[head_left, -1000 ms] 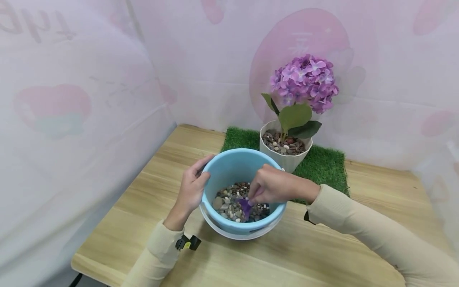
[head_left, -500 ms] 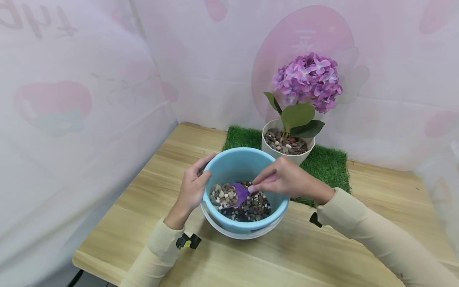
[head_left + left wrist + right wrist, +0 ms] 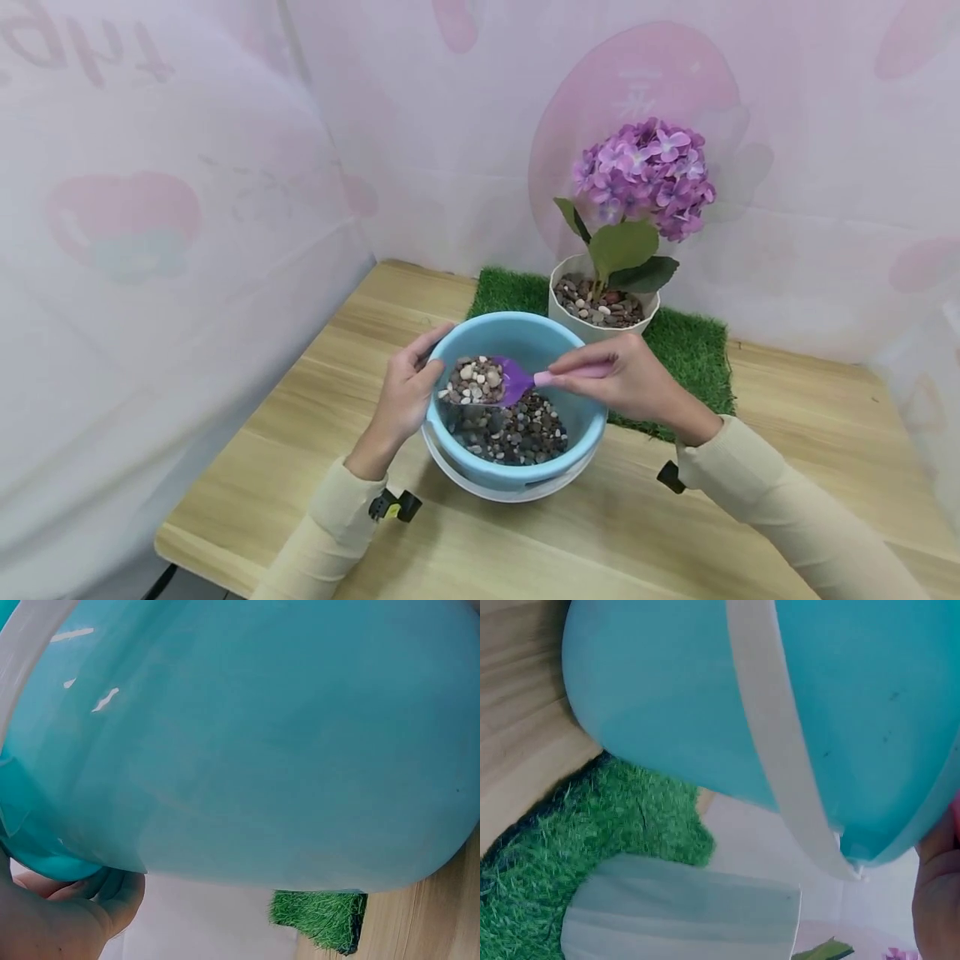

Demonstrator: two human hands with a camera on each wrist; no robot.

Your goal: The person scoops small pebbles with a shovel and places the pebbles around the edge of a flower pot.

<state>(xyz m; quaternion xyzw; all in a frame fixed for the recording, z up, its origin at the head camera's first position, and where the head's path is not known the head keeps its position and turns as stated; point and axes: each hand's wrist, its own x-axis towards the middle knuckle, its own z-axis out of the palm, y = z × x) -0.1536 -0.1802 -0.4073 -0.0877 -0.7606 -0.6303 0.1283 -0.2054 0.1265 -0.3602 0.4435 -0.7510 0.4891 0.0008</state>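
In the head view a light blue bucket stands on the table, with dark and pale pebbles in its bottom. The left hand grips its left rim, thumb on the near side; the left wrist view shows that hand at the rim. Over the pebbles, the right hand pinches the pink handle of a purple scoop. The scoop is heaped with pebbles and points left, inside the bucket's opening. The right wrist view shows part of the right hand beside the rim.
Behind the bucket, a white pot with pebbles and a purple flower stands on a green grass mat. The bucket's white handle hangs on its near side. Printed cloth surrounds the wooden table.
The right hand has turned the scoop from pointing down among the pebbles to lying sideways, raised it with a load of pebbles and moved right. The left hand stays on the rim.
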